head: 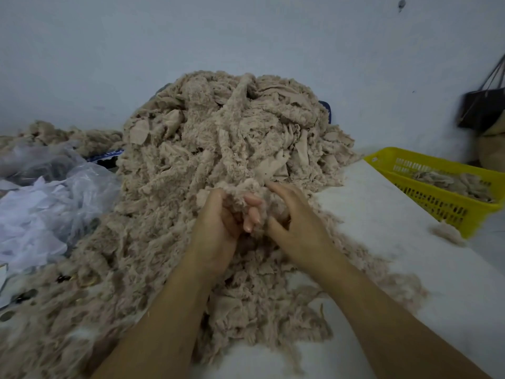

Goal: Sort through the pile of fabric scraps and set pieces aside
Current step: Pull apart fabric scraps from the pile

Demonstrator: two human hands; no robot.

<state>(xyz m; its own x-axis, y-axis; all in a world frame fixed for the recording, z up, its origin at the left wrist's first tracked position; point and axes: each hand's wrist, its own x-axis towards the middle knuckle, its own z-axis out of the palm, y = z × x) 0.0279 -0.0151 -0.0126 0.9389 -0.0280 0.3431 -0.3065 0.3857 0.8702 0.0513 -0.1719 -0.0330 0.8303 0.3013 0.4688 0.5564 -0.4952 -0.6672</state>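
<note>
A large pile point(218, 149) of beige, fluffy fabric scraps is heaped on a white tabletop point(382, 242). It runs from the near edge back to the wall point(109, 50) and is tallest at the far edge. At the foot of the tall part, mid-tabletop, a tuft point(240, 192) is held between both hands. The left hand point(216, 225) is turned palm up, its fingers curled over the tuft. The right hand point(297, 222) is closed on it from the right, thumb bent, fingertips sunk in fluff. A yellow basket point(426, 203), with a few scraps already in it, is set at the right edge, well apart from the tuft. The right hand is judged the nearer, so setting aside is likely a rightward carry. A clear plastic bag point(41, 203) of white material is seen at the left edge.
</note>
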